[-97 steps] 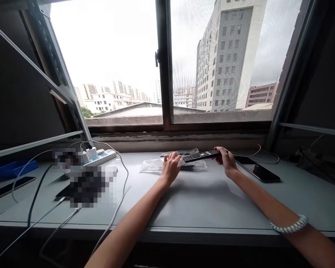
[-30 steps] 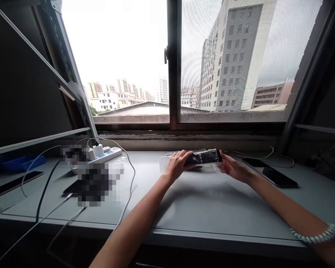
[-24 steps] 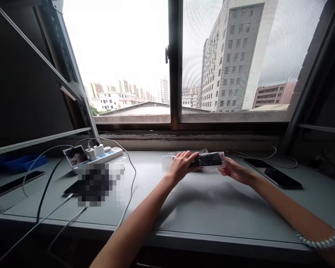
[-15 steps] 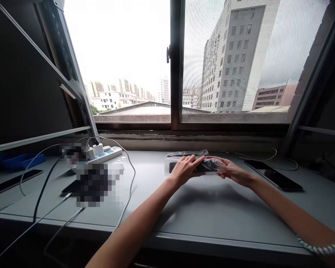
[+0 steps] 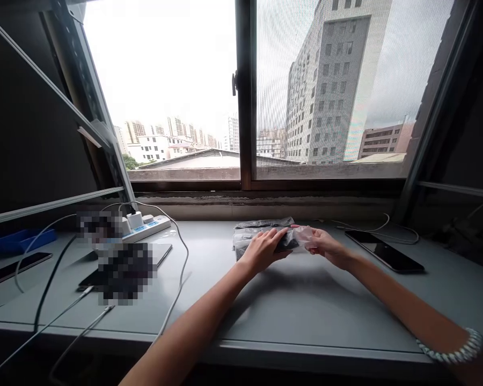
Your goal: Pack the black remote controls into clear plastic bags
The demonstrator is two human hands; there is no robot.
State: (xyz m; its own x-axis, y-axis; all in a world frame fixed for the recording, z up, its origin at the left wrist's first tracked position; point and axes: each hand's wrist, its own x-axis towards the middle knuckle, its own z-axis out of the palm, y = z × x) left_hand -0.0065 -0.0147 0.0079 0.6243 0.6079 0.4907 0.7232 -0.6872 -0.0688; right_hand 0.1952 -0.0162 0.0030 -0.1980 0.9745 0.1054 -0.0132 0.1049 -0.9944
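A black remote control (image 5: 286, 244) lies inside a clear plastic bag (image 5: 241, 238) on the grey desk (image 5: 290, 300), near the window. My left hand (image 5: 261, 250) rests on top of the bagged remote, fingers curled over it. My right hand (image 5: 325, 247) pinches the bag's right end, where the plastic bunches up. Just behind them lies another bagged dark item (image 5: 263, 223).
A dark phone (image 5: 382, 251) with a white cable (image 5: 398, 228) lies right of my hands. At the left are a white power strip (image 5: 145, 226) with chargers, several cables (image 5: 177, 279), a blurred patch, a tablet (image 5: 14, 264) and a blue tray (image 5: 20, 239).
The remote went from bare in my right hand into the clear bag. Both hands lowered it to the desk, and my right hand now grips the bag's open end.
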